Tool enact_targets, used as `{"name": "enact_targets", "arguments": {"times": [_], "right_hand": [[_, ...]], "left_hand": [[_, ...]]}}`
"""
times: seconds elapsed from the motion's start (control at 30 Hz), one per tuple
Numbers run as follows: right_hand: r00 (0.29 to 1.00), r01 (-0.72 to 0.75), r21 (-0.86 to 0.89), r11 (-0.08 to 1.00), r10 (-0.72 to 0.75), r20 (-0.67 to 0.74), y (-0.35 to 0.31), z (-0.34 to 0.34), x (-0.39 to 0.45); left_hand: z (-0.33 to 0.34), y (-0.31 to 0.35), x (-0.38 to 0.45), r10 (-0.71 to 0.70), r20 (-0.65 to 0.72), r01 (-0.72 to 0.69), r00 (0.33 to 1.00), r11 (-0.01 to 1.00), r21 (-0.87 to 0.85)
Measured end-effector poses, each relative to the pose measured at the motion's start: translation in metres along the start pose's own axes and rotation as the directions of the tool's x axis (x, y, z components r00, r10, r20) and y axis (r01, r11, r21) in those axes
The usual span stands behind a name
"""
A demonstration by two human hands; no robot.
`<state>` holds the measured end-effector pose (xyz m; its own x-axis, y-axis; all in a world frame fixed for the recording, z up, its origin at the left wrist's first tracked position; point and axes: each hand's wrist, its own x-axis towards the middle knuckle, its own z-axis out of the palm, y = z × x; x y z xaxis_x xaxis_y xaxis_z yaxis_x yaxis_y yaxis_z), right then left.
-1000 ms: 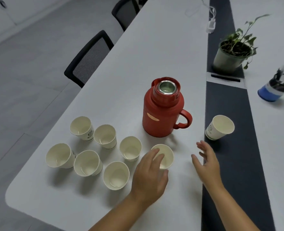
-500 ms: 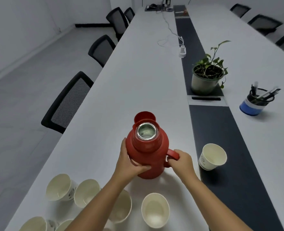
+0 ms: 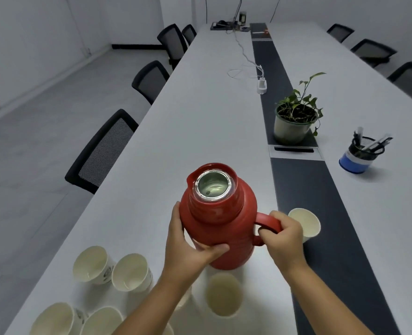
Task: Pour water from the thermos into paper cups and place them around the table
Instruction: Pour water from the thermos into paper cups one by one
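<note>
A red thermos (image 3: pixel 218 213) with its lid off and a shiny steel mouth is held over the white table (image 3: pixel 200 117). My right hand (image 3: pixel 283 240) grips its handle. My left hand (image 3: pixel 188 245) clasps its body from the left. Its base hovers just above a paper cup (image 3: pixel 224 294), which looks blurred. Several more paper cups (image 3: pixel 130 272) stand in a group at the lower left; one is partly hidden under my left forearm. A single cup (image 3: pixel 306 224) stands on the dark centre strip behind my right hand.
A potted plant (image 3: pixel 293 122) and a blue pen holder (image 3: pixel 359 155) stand to the right. A charger with white cable (image 3: pixel 261 84) lies farther up the table. Black chairs (image 3: pixel 103 151) line the left edge; more stand at the far right.
My hands left the cups and took hold of the thermos, right on the handle, left on the body. The thermos has since risen off the table, toward the nearest cup.
</note>
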<state>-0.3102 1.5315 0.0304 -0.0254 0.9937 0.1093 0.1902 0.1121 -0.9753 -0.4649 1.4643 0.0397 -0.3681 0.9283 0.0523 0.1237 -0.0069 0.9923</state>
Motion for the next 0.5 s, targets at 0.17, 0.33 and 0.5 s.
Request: {"name": "enact_targets", "arguments": {"times": [0.17,0.33,0.5], "right_hand": [[0.956,0.291,-0.128,0.948,-0.286,0.059,-0.042,-0.046,-0.026],[0.925,0.373,-0.254,0.892,-0.336,0.176,-0.061,-0.083,-0.060],[0.940,0.335,-0.347,0.876,-0.285,0.188,-0.061,-0.104,-0.093]], "left_hand": [[0.011,0.025,-0.035,-0.008,0.009,0.008,1.000,1.000,-0.017],[0.031,0.025,-0.077,-0.067,0.061,0.074,0.996,0.990,-0.119],[0.051,0.008,-0.119,-0.181,0.105,0.201,0.978,0.952,-0.232]]}}
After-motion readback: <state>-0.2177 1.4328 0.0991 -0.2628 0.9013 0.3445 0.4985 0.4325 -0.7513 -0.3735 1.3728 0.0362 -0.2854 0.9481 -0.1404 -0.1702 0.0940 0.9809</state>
